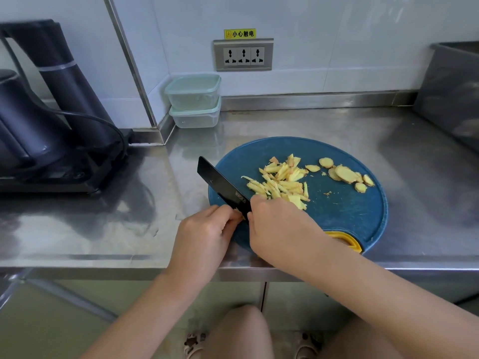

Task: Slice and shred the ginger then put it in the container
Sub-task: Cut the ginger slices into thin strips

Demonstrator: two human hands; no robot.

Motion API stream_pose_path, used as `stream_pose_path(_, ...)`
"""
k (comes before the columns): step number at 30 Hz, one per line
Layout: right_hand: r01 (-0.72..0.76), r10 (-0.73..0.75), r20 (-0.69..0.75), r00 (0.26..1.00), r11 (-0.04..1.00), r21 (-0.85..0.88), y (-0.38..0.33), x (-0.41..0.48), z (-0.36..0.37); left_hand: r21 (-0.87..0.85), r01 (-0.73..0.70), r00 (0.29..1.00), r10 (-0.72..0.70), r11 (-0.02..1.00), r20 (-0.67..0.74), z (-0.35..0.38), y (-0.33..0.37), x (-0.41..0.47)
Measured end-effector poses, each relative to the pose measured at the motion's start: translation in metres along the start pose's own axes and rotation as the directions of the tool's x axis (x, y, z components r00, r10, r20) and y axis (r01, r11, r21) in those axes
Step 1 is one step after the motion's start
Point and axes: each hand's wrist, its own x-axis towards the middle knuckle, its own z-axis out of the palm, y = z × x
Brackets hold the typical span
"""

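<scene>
Shredding pale yellow ginger (282,182) on round blue cutting board (337,211): right hand (280,226) clamps black-bladed knife (223,185) (handle hidden), left hand (204,229) pinches a ginger bit at the blade; keep fingertips tucked.

Probably commercial kitchen; steel counter (337,130), tiled wall (337,35)

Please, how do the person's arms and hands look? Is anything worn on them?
The left hand and the right hand wear no gloves, and no ring, watch or bracelet is visible. The left forearm and the right forearm are bare to the picture's edge; no sleeves show.
</scene>
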Motion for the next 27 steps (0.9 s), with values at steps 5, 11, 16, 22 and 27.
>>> stream_pose_path(5,0.016,-0.016,0.043,0.999,1.0,-0.021,-0.009,0.008,-0.005,-0.03,0.008,1.0,-0.009,1.0,-0.029,-0.001,0.002,0.001)
stream_pose_path(11,-0.039,0.025,0.175,0.984,0.996,0.076,-0.004,0.035,-0.01,0.038,0.003,1.0,-0.003,0.999,0.011,-0.001,0.002,0.001)
stream_pose_path(16,-0.097,0.072,0.188,0.98,0.987,0.126,0.015,0.044,-0.007,0.003,0.037,0.998,-0.037,0.999,0.054,-0.003,0.002,0.0)
stream_pose_path(22,-0.126,0.109,0.149,0.983,0.986,0.106,0.032,0.039,-0.013,-0.027,0.083,0.994,-0.081,0.996,0.068,-0.002,0.002,0.0)
stream_pose_path(27,-0.112,0.099,0.083,0.992,0.978,0.175,0.036,0.029,-0.017,-0.093,0.191,0.981,-0.186,0.977,0.061,-0.003,0.007,0.0)
